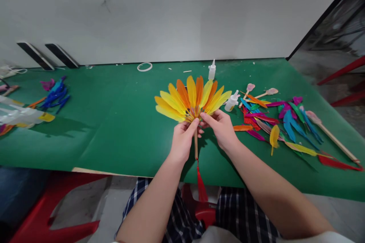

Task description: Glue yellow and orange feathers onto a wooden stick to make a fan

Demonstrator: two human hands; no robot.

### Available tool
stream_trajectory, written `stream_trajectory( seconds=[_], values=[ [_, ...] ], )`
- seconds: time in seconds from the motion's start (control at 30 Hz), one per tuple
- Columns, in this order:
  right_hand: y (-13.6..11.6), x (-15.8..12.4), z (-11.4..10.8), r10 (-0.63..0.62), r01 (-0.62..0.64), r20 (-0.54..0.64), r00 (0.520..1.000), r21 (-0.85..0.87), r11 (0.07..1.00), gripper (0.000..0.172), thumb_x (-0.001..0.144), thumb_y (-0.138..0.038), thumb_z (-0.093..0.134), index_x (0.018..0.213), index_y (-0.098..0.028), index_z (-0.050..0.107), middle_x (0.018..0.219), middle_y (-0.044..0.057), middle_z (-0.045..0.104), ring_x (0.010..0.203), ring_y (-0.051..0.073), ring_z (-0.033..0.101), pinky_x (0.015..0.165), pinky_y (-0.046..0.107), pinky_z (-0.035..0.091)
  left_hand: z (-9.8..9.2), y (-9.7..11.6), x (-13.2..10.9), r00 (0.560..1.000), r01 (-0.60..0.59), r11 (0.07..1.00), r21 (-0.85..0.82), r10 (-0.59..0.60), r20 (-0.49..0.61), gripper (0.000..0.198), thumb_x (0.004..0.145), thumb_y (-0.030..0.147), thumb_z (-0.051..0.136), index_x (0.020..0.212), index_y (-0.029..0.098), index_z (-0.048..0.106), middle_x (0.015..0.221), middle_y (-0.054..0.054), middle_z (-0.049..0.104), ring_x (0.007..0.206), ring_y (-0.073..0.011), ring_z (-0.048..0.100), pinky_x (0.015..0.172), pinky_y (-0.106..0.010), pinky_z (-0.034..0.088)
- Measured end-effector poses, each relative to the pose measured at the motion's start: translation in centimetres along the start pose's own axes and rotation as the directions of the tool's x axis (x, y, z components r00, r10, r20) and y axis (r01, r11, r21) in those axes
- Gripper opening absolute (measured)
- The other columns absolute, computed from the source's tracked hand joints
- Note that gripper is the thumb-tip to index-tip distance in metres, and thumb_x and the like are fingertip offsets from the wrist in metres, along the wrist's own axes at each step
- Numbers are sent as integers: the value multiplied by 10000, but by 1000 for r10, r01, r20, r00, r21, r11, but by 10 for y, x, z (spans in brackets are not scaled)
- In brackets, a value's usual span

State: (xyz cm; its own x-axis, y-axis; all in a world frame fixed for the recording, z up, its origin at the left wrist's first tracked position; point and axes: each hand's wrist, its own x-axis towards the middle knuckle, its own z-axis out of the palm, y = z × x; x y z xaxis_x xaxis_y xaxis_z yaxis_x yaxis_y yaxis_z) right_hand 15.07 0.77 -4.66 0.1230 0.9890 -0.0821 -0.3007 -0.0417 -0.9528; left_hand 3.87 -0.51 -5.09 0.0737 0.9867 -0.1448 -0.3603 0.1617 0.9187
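Note:
Both of my hands hold a feather fan (191, 93) upright over the green table. Its yellow and orange feathers spread in a half circle, and a wooden handle (196, 146) points down toward me. From the handle's end hangs a red tassel (201, 186). My left hand (184, 134) grips the fan's base from the left, thumb pressed on the front. On the right of the base, my right hand (221, 127) pinches the feather roots with its thumb. The fingers behind the fan are partly hidden. Just beyond my right hand stands a white glue bottle (232, 101).
Loose coloured feathers (289, 125) lie scattered at the right, beside several wooden sticks with pale heads (330, 136). Another small bottle (211, 71) stands behind the fan. A white ring (145, 67) lies near the wall. Blue feathers (57, 95) are at the left, near blurred gloved-looking shapes.

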Motion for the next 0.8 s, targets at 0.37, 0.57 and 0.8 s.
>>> stream_trajectory(
  seconds=[0.37,0.57,0.8],
  values=[
    [0,-2,3,26,-28,20,999,91,995,271,574,-334,729,719,-143,602,656,-3,641,470,69,540,476,202,494,4,2,-1,994,-45,993,108,55,-92,212,682,309,657,653,99,645,545,-24,627,482,-78,555,505,-194,449],
    [2,-3,4,8,-10,25,1000,92,996,299,572,-363,729,733,-144,603,668,3,646,482,77,540,471,219,488,4,1,-1,991,-63,989,132,78,-106,218,676,305,656,673,87,649,554,-30,640,475,-90,572,521,-214,475],
    [0,-2,5,-15,16,-12,1000,81,997,283,579,-337,728,766,-166,603,744,5,645,564,83,547,500,213,466,3,-5,1,996,-60,995,80,65,-68,255,709,346,631,686,92,641,582,-37,651,495,-107,595,528,-228,497]
  ],
)
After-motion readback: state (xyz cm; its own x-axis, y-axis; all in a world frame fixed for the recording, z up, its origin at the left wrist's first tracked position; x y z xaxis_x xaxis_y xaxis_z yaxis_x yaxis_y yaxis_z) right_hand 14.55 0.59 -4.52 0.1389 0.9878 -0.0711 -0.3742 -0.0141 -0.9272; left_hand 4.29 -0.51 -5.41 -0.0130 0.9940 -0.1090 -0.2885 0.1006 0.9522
